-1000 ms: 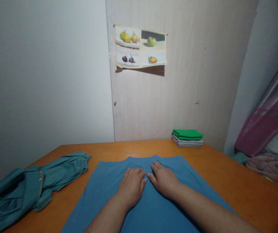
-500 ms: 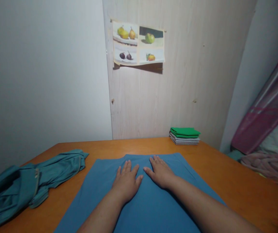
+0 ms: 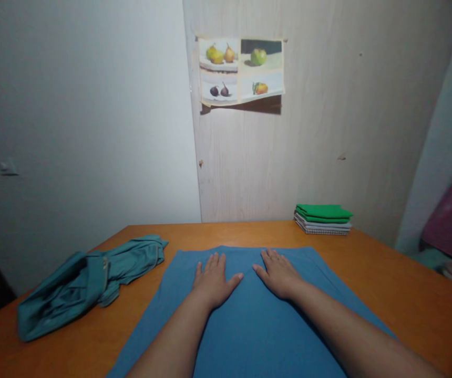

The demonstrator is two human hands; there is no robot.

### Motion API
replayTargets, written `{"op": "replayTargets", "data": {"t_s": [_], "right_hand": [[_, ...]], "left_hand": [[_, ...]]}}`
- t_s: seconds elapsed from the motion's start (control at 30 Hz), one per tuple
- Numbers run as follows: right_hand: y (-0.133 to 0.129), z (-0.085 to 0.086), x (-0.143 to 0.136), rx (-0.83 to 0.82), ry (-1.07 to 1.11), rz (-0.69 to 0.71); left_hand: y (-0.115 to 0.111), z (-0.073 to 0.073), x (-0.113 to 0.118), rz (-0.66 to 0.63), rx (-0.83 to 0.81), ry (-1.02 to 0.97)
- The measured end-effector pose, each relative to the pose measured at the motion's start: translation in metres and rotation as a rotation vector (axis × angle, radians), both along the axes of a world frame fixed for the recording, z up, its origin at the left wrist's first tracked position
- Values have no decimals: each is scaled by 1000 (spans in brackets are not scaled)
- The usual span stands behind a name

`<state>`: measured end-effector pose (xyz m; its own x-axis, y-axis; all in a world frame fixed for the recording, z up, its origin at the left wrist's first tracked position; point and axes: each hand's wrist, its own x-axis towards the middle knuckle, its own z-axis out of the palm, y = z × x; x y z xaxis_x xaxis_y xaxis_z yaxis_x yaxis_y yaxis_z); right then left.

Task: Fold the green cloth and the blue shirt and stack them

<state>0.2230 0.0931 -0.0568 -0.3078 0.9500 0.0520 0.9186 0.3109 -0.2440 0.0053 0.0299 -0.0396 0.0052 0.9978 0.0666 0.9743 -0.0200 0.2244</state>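
Note:
A blue cloth lies spread on the orange table, its far edge a little short of the table's back edge. On the cloth's far left part rests my left hand, palm down, with its thumb stretched out to the right. My right hand lies flat on the far right part, thumb pointing left. Both hands touch the cloth and grip nothing. The cloth's near end runs out of view at the bottom.
A crumpled teal garment lies on the table's left side. Folded green cloth tops a stack of folded checked cloth at the back right. A fruit picture hangs on the wall behind.
The view has turned left, so everything stands farther right in it. On the cloth, the fingers of my left hand have drawn closer together. Both hands remain flat on it.

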Motion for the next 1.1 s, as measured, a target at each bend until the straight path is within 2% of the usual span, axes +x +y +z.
{"op": "replayTargets", "data": {"t_s": [0.23,0.37,0.53,0.73,1.1], "right_hand": [[3,-2,3,10,-16,16],[3,-2,4,20,-15,23],[3,-2,4,4,-7,8],[7,3,8,-47,-12,-100],[28,6,50,-95,-71,-326]], "left_hand": [[8,2,-37,212,-22,68],[12,-1,-49,324,-6,85],[14,-2,-51,336,-8,88],[22,-5,-55,361,-31,118],[26,-3,-61,350,-26,119]]}}
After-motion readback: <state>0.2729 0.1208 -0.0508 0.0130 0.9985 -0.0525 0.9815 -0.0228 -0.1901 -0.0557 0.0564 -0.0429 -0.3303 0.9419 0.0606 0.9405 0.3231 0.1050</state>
